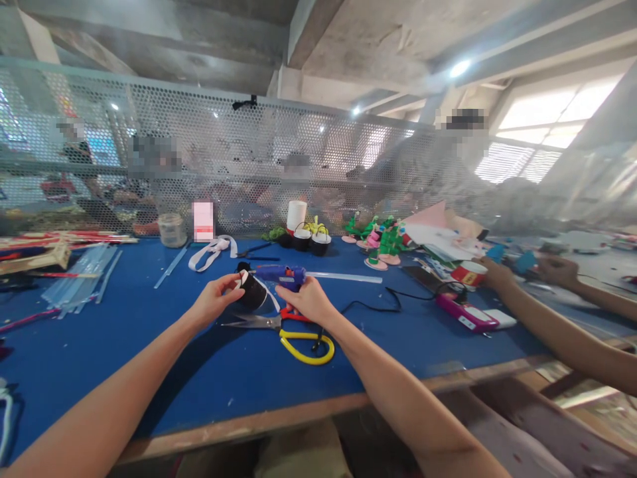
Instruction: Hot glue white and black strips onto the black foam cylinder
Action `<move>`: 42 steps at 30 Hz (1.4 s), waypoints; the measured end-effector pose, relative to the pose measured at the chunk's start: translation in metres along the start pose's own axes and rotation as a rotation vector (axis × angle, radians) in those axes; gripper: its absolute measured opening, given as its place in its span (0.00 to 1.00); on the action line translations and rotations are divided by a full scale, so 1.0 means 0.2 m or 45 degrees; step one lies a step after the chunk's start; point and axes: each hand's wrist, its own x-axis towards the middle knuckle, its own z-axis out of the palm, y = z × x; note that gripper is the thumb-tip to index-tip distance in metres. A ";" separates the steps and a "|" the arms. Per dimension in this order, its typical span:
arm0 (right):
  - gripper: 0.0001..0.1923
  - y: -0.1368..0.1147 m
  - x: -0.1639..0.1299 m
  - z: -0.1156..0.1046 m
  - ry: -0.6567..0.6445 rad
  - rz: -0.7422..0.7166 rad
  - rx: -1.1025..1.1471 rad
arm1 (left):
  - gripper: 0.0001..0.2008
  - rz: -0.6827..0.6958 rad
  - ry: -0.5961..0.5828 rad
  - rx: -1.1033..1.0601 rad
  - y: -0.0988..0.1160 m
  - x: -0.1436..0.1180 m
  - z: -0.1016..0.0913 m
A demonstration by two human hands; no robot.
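My left hand [219,297] pinches the rim of a small black cup [253,292], with a white ribbon [271,297] trailing from it toward the right. A blue hot glue gun [283,275] is gripped in my right hand [309,300], its nozzle end close to the cup's top. From the gun's back a clear glue stick [343,277] sticks out. Below both hands, scissors [307,348] with yellow and red handles lie on the blue table, blades toward the left. Whether the nozzle touches the cup, I cannot tell.
Glue sticks [82,279] lie at left, near a glass jar [172,230] and a coiled white ribbon [213,252]. Black-and-white cups [321,241] and small green trees [391,242] stand behind. A magenta power strip [466,314] lies near a co-worker's hands [497,277] at right.
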 end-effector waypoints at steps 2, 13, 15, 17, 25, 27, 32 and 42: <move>0.09 0.00 -0.01 0.00 0.031 -0.063 -0.037 | 0.27 -0.012 -0.025 -0.039 0.01 0.00 0.00; 0.09 0.00 -0.04 0.04 0.018 -0.166 -0.227 | 0.26 -0.031 -0.147 -0.152 0.08 -0.02 0.01; 0.09 0.01 -0.04 0.05 0.022 -0.185 -0.244 | 0.26 -0.037 -0.142 -0.141 0.08 -0.02 0.01; 0.09 0.00 -0.04 0.05 0.048 -0.211 -0.243 | 0.27 -0.045 -0.141 -0.138 0.07 -0.02 0.01; 0.06 -0.02 -0.04 0.04 0.050 -0.267 -0.312 | 0.25 -0.021 -0.193 -0.096 0.07 -0.01 0.00; 0.07 -0.01 -0.04 0.03 0.080 -0.243 -0.340 | 0.25 -0.018 -0.199 -0.088 0.06 -0.01 0.00; 0.06 -0.01 -0.04 0.04 0.051 -0.255 -0.348 | 0.25 0.002 -0.217 -0.063 0.05 0.00 -0.01; 0.05 -0.02 -0.05 0.04 0.033 -0.261 -0.333 | 0.25 0.006 -0.214 -0.039 0.06 -0.01 -0.02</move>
